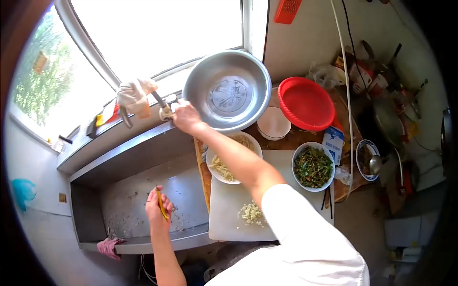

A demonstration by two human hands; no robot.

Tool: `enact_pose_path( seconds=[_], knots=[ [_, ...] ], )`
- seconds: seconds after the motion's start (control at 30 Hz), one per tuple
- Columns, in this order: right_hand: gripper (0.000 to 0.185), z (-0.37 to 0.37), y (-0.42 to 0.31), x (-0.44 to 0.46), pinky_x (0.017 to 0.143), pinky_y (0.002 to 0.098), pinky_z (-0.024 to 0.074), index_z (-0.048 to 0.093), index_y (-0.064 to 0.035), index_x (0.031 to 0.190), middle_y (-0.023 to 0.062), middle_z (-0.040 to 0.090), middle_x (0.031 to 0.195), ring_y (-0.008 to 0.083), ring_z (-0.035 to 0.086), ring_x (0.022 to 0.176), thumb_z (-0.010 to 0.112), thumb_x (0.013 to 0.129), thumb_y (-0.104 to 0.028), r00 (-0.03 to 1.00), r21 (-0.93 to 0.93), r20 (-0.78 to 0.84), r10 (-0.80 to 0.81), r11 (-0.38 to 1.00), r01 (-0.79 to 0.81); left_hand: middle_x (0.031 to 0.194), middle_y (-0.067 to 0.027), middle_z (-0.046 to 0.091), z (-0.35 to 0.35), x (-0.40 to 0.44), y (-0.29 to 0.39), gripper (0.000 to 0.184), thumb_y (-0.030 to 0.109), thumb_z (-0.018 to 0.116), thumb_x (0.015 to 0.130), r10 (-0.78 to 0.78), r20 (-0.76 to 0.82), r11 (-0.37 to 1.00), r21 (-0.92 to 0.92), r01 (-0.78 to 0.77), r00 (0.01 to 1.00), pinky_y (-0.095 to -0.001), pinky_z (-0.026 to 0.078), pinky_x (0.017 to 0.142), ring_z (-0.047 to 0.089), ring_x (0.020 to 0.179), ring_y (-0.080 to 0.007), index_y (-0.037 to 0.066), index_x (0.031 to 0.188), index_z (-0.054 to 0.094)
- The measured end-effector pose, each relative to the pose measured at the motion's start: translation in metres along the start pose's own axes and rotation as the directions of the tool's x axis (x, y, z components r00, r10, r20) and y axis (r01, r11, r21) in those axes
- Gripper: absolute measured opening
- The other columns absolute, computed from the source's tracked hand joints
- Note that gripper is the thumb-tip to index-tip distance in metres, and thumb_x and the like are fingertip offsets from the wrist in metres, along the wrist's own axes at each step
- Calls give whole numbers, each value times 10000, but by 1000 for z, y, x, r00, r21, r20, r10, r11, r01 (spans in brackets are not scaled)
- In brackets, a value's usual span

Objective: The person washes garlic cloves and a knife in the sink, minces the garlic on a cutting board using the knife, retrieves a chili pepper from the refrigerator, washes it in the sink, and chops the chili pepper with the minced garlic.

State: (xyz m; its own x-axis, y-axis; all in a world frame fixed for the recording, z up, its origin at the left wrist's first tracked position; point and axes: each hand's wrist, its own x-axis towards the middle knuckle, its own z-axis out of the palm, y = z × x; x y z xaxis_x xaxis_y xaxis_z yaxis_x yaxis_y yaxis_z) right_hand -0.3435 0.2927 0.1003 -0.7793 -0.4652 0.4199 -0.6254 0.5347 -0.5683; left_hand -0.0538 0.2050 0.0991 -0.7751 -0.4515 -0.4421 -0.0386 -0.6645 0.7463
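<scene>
My left hand [160, 204] is over the metal sink [138, 190], its fingers closed round a thin yellow-handled tool [162, 205]. My right hand [186, 117] reaches across to the faucet [166, 112] at the back of the sink, with its fingers on or beside the tap handle; the exact grip is too small to tell. A pale cloth [136, 95] hangs over the faucet area. Right of my right hand a large metal basin [229, 93] leans near the window. Under my right forearm lie a bowl of pale shreds [222, 169] and the white cutting board [286, 205] with chopped garlic [251, 213].
A red basket [306, 104] and a white bowl [274, 123] stand behind the board. A bowl of chopped greens [313, 167], chopsticks [329, 202] and a dish with a spoon [369, 159] are on the right. A pink rag [110, 248] hangs on the sink's front edge.
</scene>
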Motion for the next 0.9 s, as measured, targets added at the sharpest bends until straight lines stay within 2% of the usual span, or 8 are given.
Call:
enact_pose_path(
  seconds=[0.1, 0.13, 0.27, 0.53, 0.7, 0.73, 0.8, 0.9],
  knots=[
    [184, 30, -5, 24, 834, 403, 510, 678, -20, 919, 148, 665, 942, 285, 643, 920, 562, 817, -121, 986, -215, 161, 43, 976, -8, 820, -69, 565, 12, 37, 13, 161, 107, 458, 988, 4, 5, 1000, 16, -4, 1000, -206, 400, 468, 444, 563, -79, 25, 1085, 557],
    [171, 57, 3, 29, 793, 401, 524, 691, -43, 889, 147, 665, 943, 262, 655, 895, 565, 807, -124, 994, -236, -93, 62, 968, -82, 874, -87, 589, 19, 54, 19, 166, 79, 469, 979, -24, 17, 1000, 17, 24, 1000, -207, 418, 491, 466, 595, -83, 22, 1107, 560],
    [160, 54, -2, 40, 714, 375, 490, 657, -131, 950, 80, 677, 904, 225, 677, 863, 546, 854, -193, 977, -378, -129, 167, 903, -204, 909, -115, 599, 17, 119, 34, 112, 41, 489, 964, -170, 308, 980, -49, 194, 936, -167, 356, 428, 446, 584, -55, 21, 1037, 570],
    [141, 16, 6, 64, 805, 397, 394, 708, -136, 857, 44, 671, 901, 208, 570, 921, 603, 775, -185, 957, -665, -255, 137, 693, -277, 586, 10, 426, 47, 162, 80, 218, 287, 501, 990, -304, 391, 952, 80, 297, 869, -183, 204, 353, 251, 397, -54, 100, 886, 542],
    [224, 79, -30, 5, 644, 489, 486, 613, -75, 811, 147, 626, 800, 368, 617, 737, 520, 882, -265, 975, -173, -220, -22, 985, -16, 622, 29, 465, 35, 234, 48, 238, 329, 507, 979, -241, 380, 966, 187, 181, 893, -240, 326, 411, 401, 462, -80, 110, 896, 549],
    [387, 94, -25, 2, 796, 486, 494, 640, -76, 1015, 192, 635, 1011, 384, 611, 968, 478, 920, -413, 969, 191, 216, 120, 968, -163, 644, 28, 488, 30, 248, 36, 240, 336, 501, 979, -211, 463, 964, 246, 104, 861, -252, 365, 436, 442, 490, -90, 113, 905, 553],
    [439, 127, -73, -36, 938, 451, 438, 565, -128, 1247, 218, 555, 1225, 381, 540, 1129, 433, 943, -414, 787, 587, 44, 615, 622, -519, 779, 4, 539, 30, 253, 0, 244, 353, 436, 988, -132, 430, 989, 122, 87, 893, -315, 436, 564, 542, 683, -165, 158, 910, 560],
    [498, 125, -109, -49, 981, 436, 406, 490, -117, 1325, 212, 529, 1272, 379, 509, 1175, 429, 939, -426, 708, 688, 105, 699, 463, -559, 802, 6, 546, -17, 279, -9, 275, 377, 396, 997, -226, 663, 973, 125, 192, 714, -319, 436, 596, 544, 714, -160, 159, 969, 562]
  ],
)
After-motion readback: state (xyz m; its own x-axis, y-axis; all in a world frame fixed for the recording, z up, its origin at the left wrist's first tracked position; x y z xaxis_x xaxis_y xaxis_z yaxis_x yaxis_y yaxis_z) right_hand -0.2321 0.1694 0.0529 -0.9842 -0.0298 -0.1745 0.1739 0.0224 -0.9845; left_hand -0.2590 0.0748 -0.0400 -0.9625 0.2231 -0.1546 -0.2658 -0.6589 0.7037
